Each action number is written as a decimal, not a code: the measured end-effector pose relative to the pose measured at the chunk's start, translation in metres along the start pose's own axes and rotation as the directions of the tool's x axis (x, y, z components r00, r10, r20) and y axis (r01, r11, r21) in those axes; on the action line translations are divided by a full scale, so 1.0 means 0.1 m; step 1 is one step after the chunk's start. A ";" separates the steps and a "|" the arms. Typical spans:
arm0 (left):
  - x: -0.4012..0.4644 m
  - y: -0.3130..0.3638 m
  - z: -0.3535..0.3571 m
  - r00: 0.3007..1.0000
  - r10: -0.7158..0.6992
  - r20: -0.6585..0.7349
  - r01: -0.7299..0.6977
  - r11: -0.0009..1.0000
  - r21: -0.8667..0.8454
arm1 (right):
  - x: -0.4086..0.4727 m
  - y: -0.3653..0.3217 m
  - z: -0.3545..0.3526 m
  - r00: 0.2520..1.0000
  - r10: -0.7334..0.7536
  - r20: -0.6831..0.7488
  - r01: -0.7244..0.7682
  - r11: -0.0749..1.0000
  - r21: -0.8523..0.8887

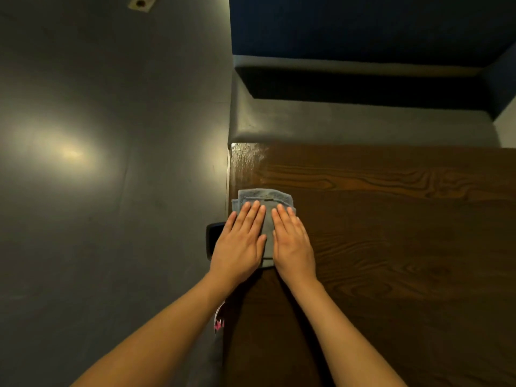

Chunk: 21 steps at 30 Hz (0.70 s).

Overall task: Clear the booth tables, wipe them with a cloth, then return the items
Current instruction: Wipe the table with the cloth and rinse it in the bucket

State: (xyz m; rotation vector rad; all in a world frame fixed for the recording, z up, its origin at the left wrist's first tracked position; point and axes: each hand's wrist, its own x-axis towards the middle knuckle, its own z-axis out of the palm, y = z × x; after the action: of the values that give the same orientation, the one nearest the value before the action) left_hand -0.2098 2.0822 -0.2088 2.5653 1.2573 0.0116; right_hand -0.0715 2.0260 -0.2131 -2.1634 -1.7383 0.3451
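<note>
- Floor (97,191), far left: grey and bare, one bright patch of reflected light.
- Dark object (213,240), just off the worktop's left edge, partly hidden by the left wrist; cannot identify it.
- Left hand (241,241): flat, fingers straight and close together, palm down on the left half of the cloth (266,199).
- Cloth: folded, grey-blue, at the left edge of the wooden worktop (391,233); its far end shows beyond the fingertips.
- Right hand (291,243): flat likewise, pressing the cloth's right half, just beside the left, a narrow strip of cloth between.
- Judgement: two flat palms spread pressure for wiping; nothing gripped.
- Far left corner of the worktop shows a wet-looking sheen; no items on its visible surface.
- Booth seat (363,124): grey cushion beyond the worktop.
</note>
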 end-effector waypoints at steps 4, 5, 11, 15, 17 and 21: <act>0.56 -0.32 -0.14 1.000 0.012 0.022 -0.012 1.000 -0.001 | 0.66 -0.09 0.06 1.000 0.028 -0.006 -0.028 1.000 0.007; 0.71 -0.40 -0.18 1.000 0.011 0.026 -0.011 1.000 -0.007 | 0.82 -0.11 0.07 0.999 0.035 -0.007 -0.035 0.999 0.010; 1.34 -0.66 -0.32 1.000 -0.006 0.019 0.007 1.000 -0.012 | 1.53 -0.15 0.09 0.999 0.029 -0.015 -0.029 1.000 0.001; 1.60 -0.76 -0.37 1.000 0.017 0.013 -0.017 1.000 -0.001 | 1.79 -0.06 0.09 1.000 0.015 -0.008 -0.015 1.000 -0.008; 1.66 -0.79 -0.38 1.000 0.021 0.023 -0.021 1.000 -0.011 | 1.85 -0.02 0.09 1.000 0.005 -0.010 -0.005 1.000 -0.012; 1.69 -0.77 -0.37 1.000 0.013 0.019 -0.012 0.999 -0.036 | 1.85 0.00 0.10 1.000 -0.003 -0.005 0.003 1.000 -0.022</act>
State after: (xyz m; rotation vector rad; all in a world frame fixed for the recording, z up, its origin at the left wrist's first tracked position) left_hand -0.1698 2.2670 -0.2124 2.5367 1.2226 0.0124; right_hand -0.0346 2.2079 -0.2179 -2.1749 -1.7501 0.3219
